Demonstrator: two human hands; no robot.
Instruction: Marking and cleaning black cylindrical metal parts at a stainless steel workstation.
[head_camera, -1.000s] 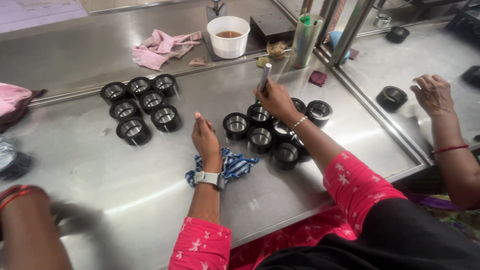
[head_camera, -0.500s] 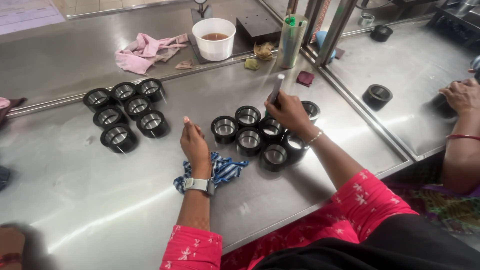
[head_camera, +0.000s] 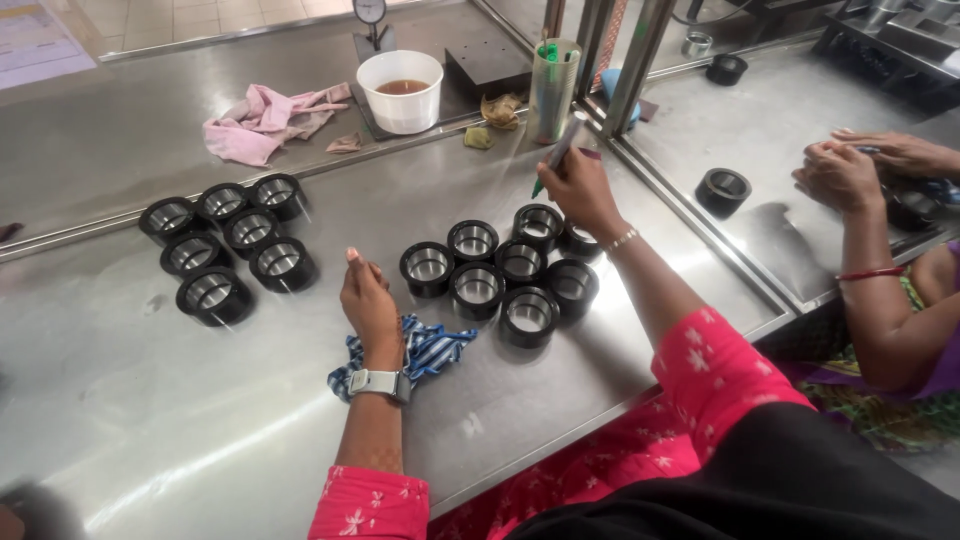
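My right hand (head_camera: 580, 185) holds a green-tipped marker pen (head_camera: 556, 152), its tip pointing down above a cluster of several black metal rings (head_camera: 500, 268) on the steel table (head_camera: 130, 420). My left hand (head_camera: 368, 298), with a white wrist watch, rests flat on a blue striped cloth (head_camera: 425, 350) just left of that cluster and holds nothing. A second group of several black rings (head_camera: 228, 240) sits farther left.
At the back stand a white bowl of brown liquid (head_camera: 401, 90), a pink rag (head_camera: 265, 120), a green pen holder (head_camera: 553, 88) and metal posts (head_camera: 640, 55). Another person's hands (head_camera: 860, 165) work at the right table, near a single black ring (head_camera: 724, 190).
My right hand has lifted the marker up off the rings toward the back. My left hand stays on the cloth. The view has shifted left and down.
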